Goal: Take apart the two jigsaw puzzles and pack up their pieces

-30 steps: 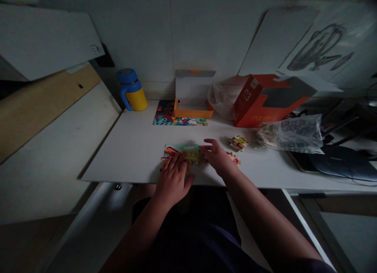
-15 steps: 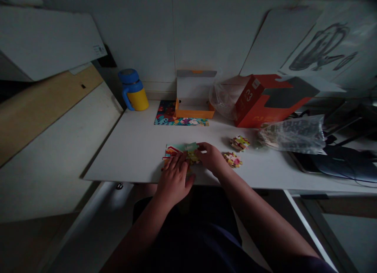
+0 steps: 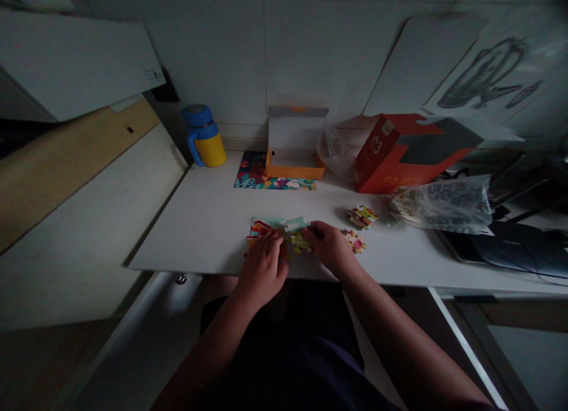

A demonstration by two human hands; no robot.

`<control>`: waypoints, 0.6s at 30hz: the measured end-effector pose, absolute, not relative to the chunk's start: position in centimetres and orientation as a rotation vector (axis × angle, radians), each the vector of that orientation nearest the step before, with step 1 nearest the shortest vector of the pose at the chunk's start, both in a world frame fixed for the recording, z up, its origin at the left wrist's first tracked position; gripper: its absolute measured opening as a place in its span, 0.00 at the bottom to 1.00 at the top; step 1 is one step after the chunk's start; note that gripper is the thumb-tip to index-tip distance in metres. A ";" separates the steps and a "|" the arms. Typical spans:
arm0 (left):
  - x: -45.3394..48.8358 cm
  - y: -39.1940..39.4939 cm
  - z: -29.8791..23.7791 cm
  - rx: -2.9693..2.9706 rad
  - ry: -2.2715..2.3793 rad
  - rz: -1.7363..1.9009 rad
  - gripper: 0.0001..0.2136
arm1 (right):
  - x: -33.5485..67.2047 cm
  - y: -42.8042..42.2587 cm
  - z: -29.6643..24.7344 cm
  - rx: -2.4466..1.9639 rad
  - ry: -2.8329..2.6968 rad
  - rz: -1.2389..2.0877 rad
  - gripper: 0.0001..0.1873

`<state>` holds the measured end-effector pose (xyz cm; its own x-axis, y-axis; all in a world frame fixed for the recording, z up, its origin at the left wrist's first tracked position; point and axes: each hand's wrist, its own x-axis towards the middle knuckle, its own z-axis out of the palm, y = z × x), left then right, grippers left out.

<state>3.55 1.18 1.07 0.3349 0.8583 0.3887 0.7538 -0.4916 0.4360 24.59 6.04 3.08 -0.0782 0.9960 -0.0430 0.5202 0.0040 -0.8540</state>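
Observation:
A partly joined jigsaw puzzle section [image 3: 257, 227], red, white and pale green, lies near the table's front edge. My left hand [image 3: 265, 261] rests over its lower right part, fingers lying flat on it and hiding much of it. To the right, my right hand [image 3: 329, 243] pinches the edge of a small group of jigsaw puzzle pieces [image 3: 300, 233], pale green above and yellow-green below. A narrow gap separates this group from the section under my left hand. Beside my right wrist are a pile of pink and yellow puzzle pieces [image 3: 356, 241] and, farther back, another puzzle pile [image 3: 362, 216].
An open orange box [image 3: 294, 171] stands on a colourful printed sheet [image 3: 252, 181] at the back. A blue and yellow mug [image 3: 208, 145] is at left. A red box [image 3: 386, 157], a clear plastic bag [image 3: 448, 204] and a dark flat item [image 3: 523, 245] occupy the right.
My right hand has shifted right with the pale green and yellow-green pieces, opening a gap from the other section. My left fingers have drawn closer together over the puzzle.

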 end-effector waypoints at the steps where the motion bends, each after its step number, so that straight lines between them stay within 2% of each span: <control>1: 3.5 1.3 1.1 2.345 1.473 0.926 0.20 | 24.8 5.6 3.1 -1.576 -1.665 0.987 0.17; 5: 3.8 2.0 1.4 1.945 1.460 1.117 0.18 | 24.9 4.2 3.4 -1.550 -1.648 1.049 0.17; 9: 5.1 3.4 1.0 1.561 1.256 1.192 0.15 | 24.5 3.4 3.4 -1.490 -1.566 1.188 0.18; 18: 5.5 4.4 -0.7 1.302 1.176 1.275 0.18 | 25.2 2.8 1.3 -1.290 -1.280 1.458 0.21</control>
<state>5.47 4.41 -0.68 0.0005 0.9946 0.1034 0.0228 -0.1033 0.9944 25.22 2.77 1.28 -0.1709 0.9675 -0.1864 0.0598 -0.1786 -0.9821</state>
